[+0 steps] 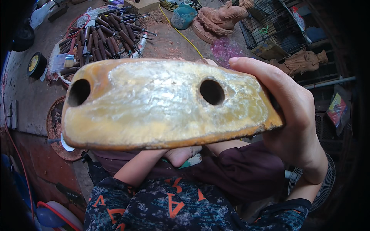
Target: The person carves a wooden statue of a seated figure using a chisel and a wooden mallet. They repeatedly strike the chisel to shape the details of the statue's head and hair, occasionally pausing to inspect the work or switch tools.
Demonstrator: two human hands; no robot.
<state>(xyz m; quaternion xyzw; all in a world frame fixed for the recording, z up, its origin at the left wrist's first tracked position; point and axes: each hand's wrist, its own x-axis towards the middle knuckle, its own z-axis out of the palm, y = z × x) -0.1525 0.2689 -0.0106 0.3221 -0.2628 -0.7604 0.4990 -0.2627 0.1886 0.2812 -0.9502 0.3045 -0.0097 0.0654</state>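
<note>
A thick, yellowish block (154,111) with a glossy, scuffed face, rounded corners and two dark round holes fills the middle of the view. Its lower edge is browner and rough. Closed around its right end is my right hand (287,90), with the thumb side along the upper right edge. My left forearm (140,166) rises from below and passes behind the block, which hides my left hand. Whether that hand touches the block cannot be seen. A small patch of skin shows above the top edge; whose finger it is stays unclear.
Beyond the block lie many dark-handled carving chisels (110,34) and a brush (69,57). A teal bucket (183,17) and carved figures (219,19) stand farther back. A black round tin (36,64) sits left; a fan (320,181) is low right. My crossed legs (246,165) are below.
</note>
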